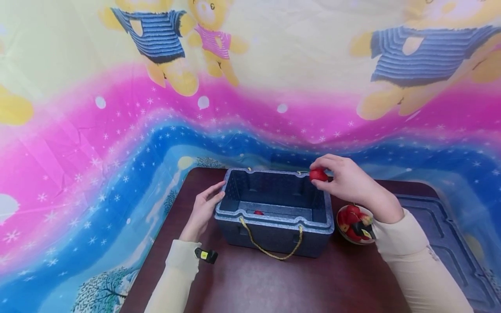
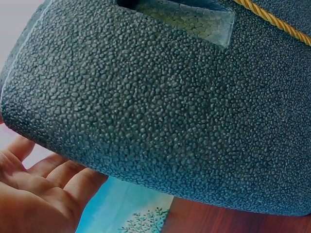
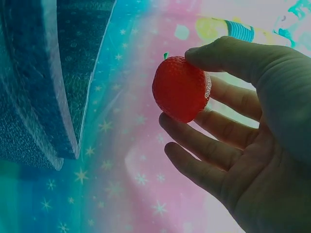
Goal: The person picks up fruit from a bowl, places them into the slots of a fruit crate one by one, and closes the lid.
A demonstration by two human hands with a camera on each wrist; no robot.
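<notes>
Between thumb and fingers, my right hand (image 1: 346,180) pinches a red strawberry (image 3: 181,90) with a bit of green at its top. In the head view this strawberry is beside the upper right rim of a dark grey foam box (image 1: 274,237). My left hand (image 1: 202,211) touches the box's left side with its fingers extended; in the left wrist view the fingers (image 2: 63,174) are at the box's lower edge. Inside the box, a small red item (image 1: 258,213) lies on the floor, partly hidden by the front wall.
A bowl (image 1: 344,237) of several red fruits stands right of the box, partly behind my right wrist. The grey lid (image 1: 450,248) lies at the table's right. A gold rope handle (image 1: 270,254) hangs on the box front. Behind the table (image 1: 266,282) hangs a printed bear cloth (image 1: 250,104).
</notes>
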